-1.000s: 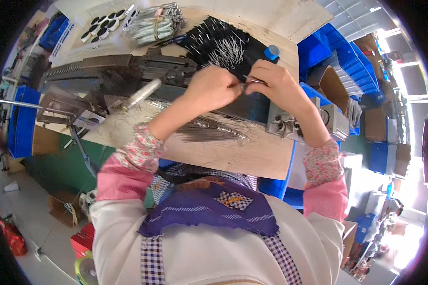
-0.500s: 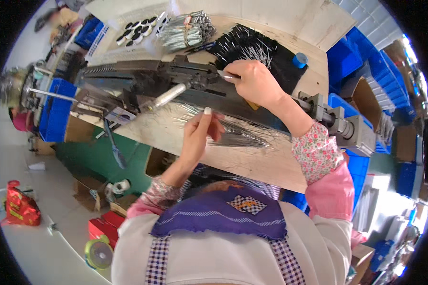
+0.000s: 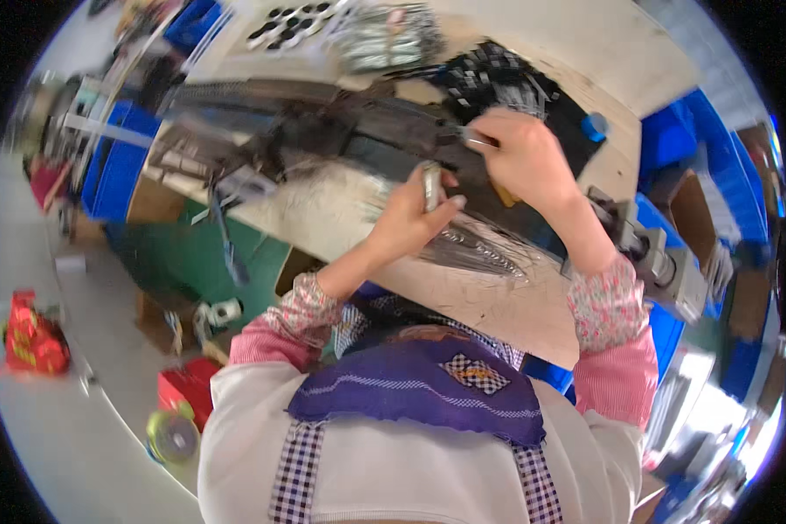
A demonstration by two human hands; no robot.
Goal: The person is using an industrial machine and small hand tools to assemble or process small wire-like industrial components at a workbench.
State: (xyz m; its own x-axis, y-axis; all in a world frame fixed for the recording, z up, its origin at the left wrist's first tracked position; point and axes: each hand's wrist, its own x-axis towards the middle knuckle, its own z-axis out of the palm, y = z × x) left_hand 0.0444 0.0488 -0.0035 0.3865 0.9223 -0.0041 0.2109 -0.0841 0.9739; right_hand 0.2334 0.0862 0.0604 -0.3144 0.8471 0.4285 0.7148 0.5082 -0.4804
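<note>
My left hand is closed around a silver cylindrical handle at the middle of a long dark metal bench machine. Up and to the right of it, my right hand pinches a small shiny metal piece near the machine's middle. The fingers hide most of that piece, and I cannot make out its kind. Below the machine lies a loose pile of thin metal wires on the pale wooden bench. Motion blurs the machine's details.
Behind the machine are a black cloth with thin metal pieces, a blue round cap, a silver bundle and a tray of black-and-white round pieces. A grey metal mechanism stands right. Blue bins flank the bench.
My left hand has moved up and right and closed on the silver handle, which has swung from pointing lower left. My right hand still pinches the metal piece; the whole view has shifted.
</note>
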